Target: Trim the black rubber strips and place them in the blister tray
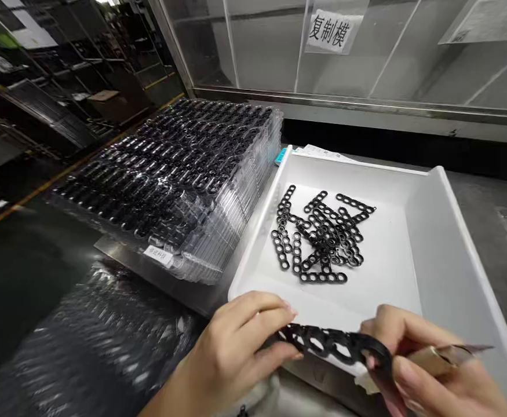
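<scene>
A black plastic strip with a row of round holes (pixel 318 341) is held over the near edge of the white tray (pixel 457 231). My left hand (pixel 240 341) pinches its left end between thumb and fingers. At the strip's right end, my right hand (pixel 427 359) is closed round a thin pointed tool wrapped in tan tape (pixel 436 359), probably a blade, with its fingertips against the strip. How firmly those fingers grip the strip itself is hidden. Inside the tray lies a loose pile of similar black strips (pixel 323 231).
Left of the tray stands a tall stack of clear plastic trays (pixel 244 185) filled with black parts, a white label on its front. More clear packaging (pixel 105 341) lies lower left. Behind is a transparent panel (pixel 270 46) with paper signs. Papers (pixel 323 152) lie behind the white tray.
</scene>
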